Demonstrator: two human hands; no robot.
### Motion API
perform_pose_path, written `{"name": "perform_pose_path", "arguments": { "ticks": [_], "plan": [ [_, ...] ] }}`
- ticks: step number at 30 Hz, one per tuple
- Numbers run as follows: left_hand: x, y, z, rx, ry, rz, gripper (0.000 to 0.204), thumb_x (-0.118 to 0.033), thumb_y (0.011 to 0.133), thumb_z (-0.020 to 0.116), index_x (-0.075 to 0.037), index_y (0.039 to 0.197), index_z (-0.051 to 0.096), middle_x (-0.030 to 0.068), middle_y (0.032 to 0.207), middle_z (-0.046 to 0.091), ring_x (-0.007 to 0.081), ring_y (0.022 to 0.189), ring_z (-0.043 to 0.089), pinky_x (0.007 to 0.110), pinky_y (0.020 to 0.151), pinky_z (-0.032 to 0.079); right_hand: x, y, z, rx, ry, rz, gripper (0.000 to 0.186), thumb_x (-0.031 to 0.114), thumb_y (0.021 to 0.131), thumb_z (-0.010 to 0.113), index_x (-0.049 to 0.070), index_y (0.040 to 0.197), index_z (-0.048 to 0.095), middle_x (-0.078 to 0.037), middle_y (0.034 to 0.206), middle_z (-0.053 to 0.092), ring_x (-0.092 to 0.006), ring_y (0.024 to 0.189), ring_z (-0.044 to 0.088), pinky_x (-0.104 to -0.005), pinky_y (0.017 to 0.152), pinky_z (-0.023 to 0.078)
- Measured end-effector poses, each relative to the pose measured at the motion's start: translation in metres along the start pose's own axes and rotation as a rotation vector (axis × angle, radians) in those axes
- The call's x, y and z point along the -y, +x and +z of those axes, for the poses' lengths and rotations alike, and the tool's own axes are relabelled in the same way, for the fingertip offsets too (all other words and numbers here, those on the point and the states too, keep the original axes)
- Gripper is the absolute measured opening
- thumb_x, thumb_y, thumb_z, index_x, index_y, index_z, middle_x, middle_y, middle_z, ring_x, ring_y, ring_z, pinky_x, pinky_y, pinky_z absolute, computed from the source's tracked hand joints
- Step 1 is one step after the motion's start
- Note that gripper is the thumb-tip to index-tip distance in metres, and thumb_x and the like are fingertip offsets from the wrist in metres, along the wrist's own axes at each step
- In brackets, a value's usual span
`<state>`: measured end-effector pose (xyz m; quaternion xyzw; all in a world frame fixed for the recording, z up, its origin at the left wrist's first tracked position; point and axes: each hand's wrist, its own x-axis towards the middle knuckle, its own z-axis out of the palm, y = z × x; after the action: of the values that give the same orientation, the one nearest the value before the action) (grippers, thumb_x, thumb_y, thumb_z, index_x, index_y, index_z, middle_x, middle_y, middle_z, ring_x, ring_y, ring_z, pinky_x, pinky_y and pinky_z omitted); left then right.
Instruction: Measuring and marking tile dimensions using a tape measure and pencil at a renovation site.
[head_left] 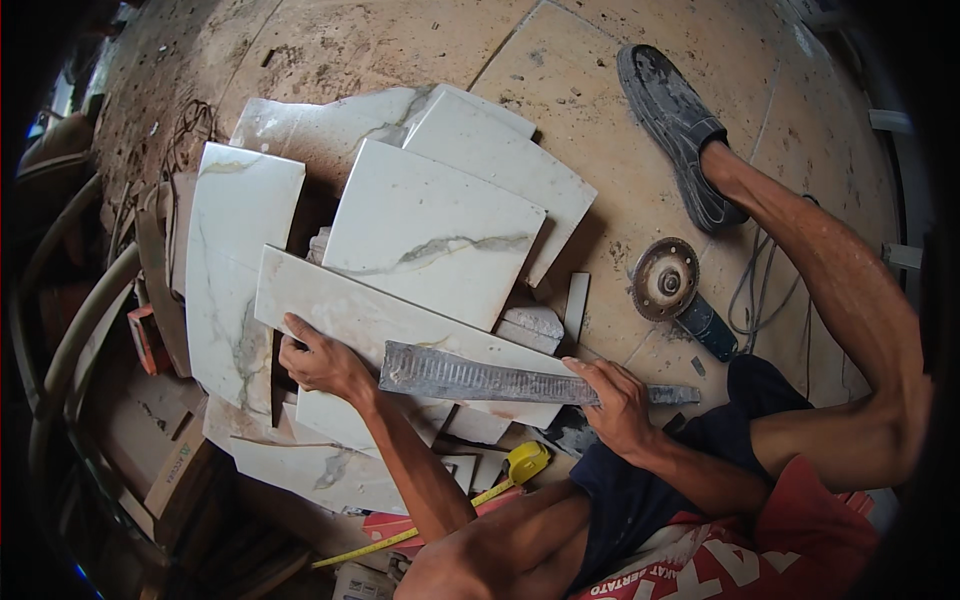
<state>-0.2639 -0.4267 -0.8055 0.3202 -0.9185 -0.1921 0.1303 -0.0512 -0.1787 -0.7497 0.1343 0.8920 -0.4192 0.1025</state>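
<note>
A long strip of white marble-look tile (330, 300) slants across a stack of cut tiles in front of me. My left hand (328, 362) grips its near edge toward the left end, with one finger bent over the top face. Across the tile's right half lies a dusty grey ribbed strip (470, 377), flat and slightly curved. My right hand (612, 405) is closed around that strip near its right part, at the tile's right end. The undersides of both hands are hidden.
An angle grinder (668, 285) with a round disc rests on the floor at right, its cable (765, 290) coiled beside it. A yellow tape measure (526, 462) lies extended near my leg. More veined tiles (430, 225) are piled beyond. Chair frames (85, 310) stand at left.
</note>
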Motion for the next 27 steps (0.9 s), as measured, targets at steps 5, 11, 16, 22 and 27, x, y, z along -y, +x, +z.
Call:
{"name": "perform_pose_path", "arguments": {
  "ticks": [5, 11, 16, 22, 27],
  "plan": [
    [-0.0035, -0.0019, 0.0002, -0.021, 0.002, 0.003, 0.065, -0.053, 0.094, 0.047, 0.01, 0.101, 0.059, 0.0242, 0.104, 0.058, 0.0403, 0.097, 0.053, 0.05, 0.087, 0.041, -0.0025, 0.0003, -0.0002, -0.009, 0.018, 0.013, 0.067, -0.01, 0.059, 0.07, 0.008, 0.123, 0.056, -0.012, 0.101, 0.062, -0.0329, 0.092, 0.061, -0.0402, 0.078, 0.05],
    [0.0024, 0.0001, 0.0007, 0.0, -0.008, -0.019, 0.064, -0.052, 0.094, 0.048, 0.01, 0.103, 0.059, 0.0227, 0.107, 0.057, 0.039, 0.102, 0.051, 0.048, 0.091, 0.039, 0.0013, 0.0023, -0.0036, 0.007, 0.035, 0.025, 0.06, -0.011, 0.062, 0.062, 0.004, 0.12, 0.057, -0.015, 0.099, 0.062, -0.0343, 0.091, 0.061, -0.0408, 0.078, 0.049],
    [-0.0002, -0.0002, -0.0015, 0.015, -0.023, -0.019, 0.064, -0.052, 0.094, 0.047, 0.01, 0.105, 0.058, 0.023, 0.108, 0.057, 0.0393, 0.102, 0.051, 0.048, 0.091, 0.04, 0.0031, 0.0015, -0.0045, 0.017, 0.037, 0.033, 0.059, -0.011, 0.063, 0.062, 0.004, 0.12, 0.058, -0.015, 0.099, 0.062, -0.0341, 0.091, 0.061, -0.0407, 0.078, 0.049],
    [-0.0022, -0.0012, -0.0015, 0.008, -0.011, -0.009, 0.064, -0.052, 0.094, 0.048, 0.01, 0.105, 0.058, 0.0237, 0.109, 0.057, 0.0396, 0.101, 0.052, 0.048, 0.091, 0.039, 0.0025, 0.0015, -0.004, 0.027, 0.04, 0.044, 0.057, -0.011, 0.064, 0.062, 0.004, 0.119, 0.058, -0.015, 0.1, 0.063, -0.0342, 0.092, 0.062, -0.0403, 0.079, 0.049],
    [0.0014, 0.0021, -0.0016, -0.008, -0.01, -0.006, 0.063, -0.051, 0.094, 0.048, 0.01, 0.105, 0.058, 0.0237, 0.109, 0.057, 0.0395, 0.101, 0.052, 0.048, 0.091, 0.039, 0.0034, 0.0032, -0.0033, 0.028, 0.055, 0.033, 0.057, -0.011, 0.064, 0.061, 0.004, 0.119, 0.058, -0.015, 0.101, 0.063, -0.0342, 0.092, 0.062, -0.0401, 0.079, 0.049]
  ]
}}
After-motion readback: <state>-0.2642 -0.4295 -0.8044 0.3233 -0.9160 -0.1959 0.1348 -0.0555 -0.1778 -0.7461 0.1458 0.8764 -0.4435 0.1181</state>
